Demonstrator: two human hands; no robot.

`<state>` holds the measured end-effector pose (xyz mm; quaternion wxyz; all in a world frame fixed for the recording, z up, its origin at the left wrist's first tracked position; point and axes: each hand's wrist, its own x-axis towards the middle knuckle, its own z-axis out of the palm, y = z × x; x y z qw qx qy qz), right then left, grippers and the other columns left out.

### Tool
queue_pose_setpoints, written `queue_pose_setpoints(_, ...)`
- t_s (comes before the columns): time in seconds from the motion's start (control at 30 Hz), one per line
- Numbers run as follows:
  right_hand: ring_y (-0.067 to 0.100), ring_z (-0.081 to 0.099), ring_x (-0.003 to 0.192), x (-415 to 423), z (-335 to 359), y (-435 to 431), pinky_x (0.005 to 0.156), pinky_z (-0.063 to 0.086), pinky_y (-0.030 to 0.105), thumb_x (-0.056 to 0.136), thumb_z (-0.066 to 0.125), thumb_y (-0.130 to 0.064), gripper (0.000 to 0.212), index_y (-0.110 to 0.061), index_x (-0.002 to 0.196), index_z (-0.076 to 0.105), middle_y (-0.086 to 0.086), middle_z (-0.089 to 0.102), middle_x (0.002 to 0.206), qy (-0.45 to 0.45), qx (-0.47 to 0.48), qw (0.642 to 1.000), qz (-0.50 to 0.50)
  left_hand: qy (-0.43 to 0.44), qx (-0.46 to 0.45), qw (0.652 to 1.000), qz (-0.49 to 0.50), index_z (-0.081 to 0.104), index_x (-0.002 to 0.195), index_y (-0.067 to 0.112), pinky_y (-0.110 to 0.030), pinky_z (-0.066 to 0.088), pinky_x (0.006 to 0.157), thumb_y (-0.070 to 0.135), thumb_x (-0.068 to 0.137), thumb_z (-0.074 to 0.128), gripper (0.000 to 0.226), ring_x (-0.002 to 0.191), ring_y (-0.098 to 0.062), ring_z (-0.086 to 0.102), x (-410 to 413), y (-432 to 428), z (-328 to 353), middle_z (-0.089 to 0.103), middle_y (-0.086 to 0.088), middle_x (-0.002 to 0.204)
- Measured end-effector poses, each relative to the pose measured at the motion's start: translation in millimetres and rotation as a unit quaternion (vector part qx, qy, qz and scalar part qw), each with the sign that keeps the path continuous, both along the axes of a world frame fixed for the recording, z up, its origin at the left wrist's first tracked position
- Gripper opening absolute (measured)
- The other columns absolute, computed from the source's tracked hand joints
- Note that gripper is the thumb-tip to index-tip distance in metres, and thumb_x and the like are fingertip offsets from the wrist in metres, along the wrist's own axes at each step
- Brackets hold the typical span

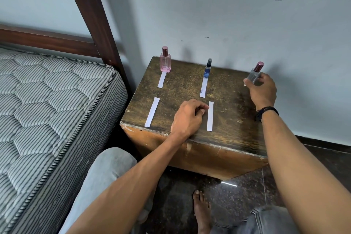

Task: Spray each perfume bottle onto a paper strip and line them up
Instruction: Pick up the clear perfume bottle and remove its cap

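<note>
Clamping clear bottle [253, 76] with fingers of right hand [263, 90] at far right corner of bench [237, 129]. Pinching paper strip [210, 119] between fingers of left hand [187, 118] near bench's front edge. Liable to miss strip if sprayed while well apart; liable to topple off bench's edge.

Soft light from my left; my right hand [263, 89] throws a faint shadow rightward on the wall [247, 24]. Glare streaks the floor [230, 184]; the frame edges bow.

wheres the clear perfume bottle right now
In the head view the clear bottle is at the far right of the wooden table, gripped by the right hand, right of the blue bottle.
</note>
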<state>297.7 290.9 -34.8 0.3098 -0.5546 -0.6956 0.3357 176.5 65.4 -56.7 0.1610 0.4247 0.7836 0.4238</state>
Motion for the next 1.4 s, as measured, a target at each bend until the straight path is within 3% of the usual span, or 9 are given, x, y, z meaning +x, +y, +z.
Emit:
queue_pose_setpoints(0.57, 0.020, 0.063, 0.104, 6.3, -2.9, -35.8, 0.083, 0.042, 0.031, 0.093, 0.072, -0.045, 0.032, -0.025, 0.117, 0.069, -0.003, 0.070, 0.119, 0.012, 0.012, 1.000, 0.013, -0.033, 0.018, 0.999, 0.007, 0.073, 0.104, 0.024, -0.025, 0.044, 0.087, 0.013, 0.098, 0.055, 0.021, 0.102, -0.007, 0.053, 0.5, -1.9, 2.6, 0.063, 0.015, 0.103)
queue_pose_setpoints(0.77, 0.015, 0.062, 0.099, 1.1, 4.6, -62.6, 0.064, 0.037, 0.022, 0.091, 0.073, -0.046, 0.032, -0.026, 0.116, 0.070, -0.006, 0.070, 0.116, 0.009, 0.021, 0.999, 0.046, -0.054, 0.031, 0.998, 0.012, 0.074, 0.102, 0.022, -0.024, 0.045, 0.085, 0.011, 0.097, 0.057, 0.021, 0.099, -0.008, 0.056, -0.2, -3.4, 4.8, 0.064, 0.014, 0.102)
queue_pose_setpoints(0.93, 0.016, 0.065, 0.102, -0.9, 6.5, -82.5, 0.079, 0.045, 0.031, 0.089, 0.076, -0.048, 0.034, -0.026, 0.115, 0.071, -0.006, 0.070, 0.114, 0.004, 0.020, 0.998, 0.066, -0.129, 0.059, 0.989, 0.044, 0.075, 0.100, 0.025, -0.024, 0.049, 0.087, 0.015, 0.095, 0.062, 0.018, 0.093, -0.002, 0.059, -1.4, -5.5, 8.2, 0.068, 0.015, 0.102)
queue_pose_setpoints(1.1, 0.010, 0.063, 0.092, 1.6, 16.5, -110.6, 0.066, 0.039, 0.019, 0.090, 0.075, -0.046, 0.030, -0.026, 0.112, 0.071, -0.009, 0.068, 0.106, -0.019, 0.018, 0.994, 0.110, -0.274, 0.136, 0.950, 0.061, 0.076, 0.107, 0.022, -0.028, 0.050, 0.093, 0.025, 0.093, 0.069, 0.016, 0.095, -0.007, 0.065, -7.5, -5.5, 26.2, 0.073, 0.008, 0.103)
queue_pose_setpoints(1.23, 0.007, 0.064, 0.091, 4.5, 26.3, -125.0, 0.068, 0.043, 0.017, 0.088, 0.078, -0.044, 0.030, -0.027, 0.112, 0.072, -0.011, 0.070, 0.100, -0.047, 0.018, 0.983, 0.175, -0.230, 0.167, 0.959, -0.005, 0.069, 0.123, 0.022, -0.032, 0.053, 0.097, 0.032, 0.093, 0.071, 0.032, 0.106, -0.008, 0.066, -14.5, -8.7, 49.4, 0.071, 0.008, 0.116)
queue_pose_setpoints(1.4, 0.009, 0.068, 0.087, 4.3, 37.9, -134.4, 0.074, 0.054, 0.030, 0.083, 0.079, -0.043, 0.026, -0.031, 0.106, 0.071, -0.011, 0.072, 0.094, -0.083, 0.006, 0.963, 0.256, -0.229, 0.157, 0.960, -0.042, 0.065, 0.131, 0.022, -0.042, 0.052, 0.102, 0.031, 0.092, 0.071, 0.040, 0.113, -0.010, 0.065, -19.8, -12.3, 56.8, 0.071, 0.007, 0.122)
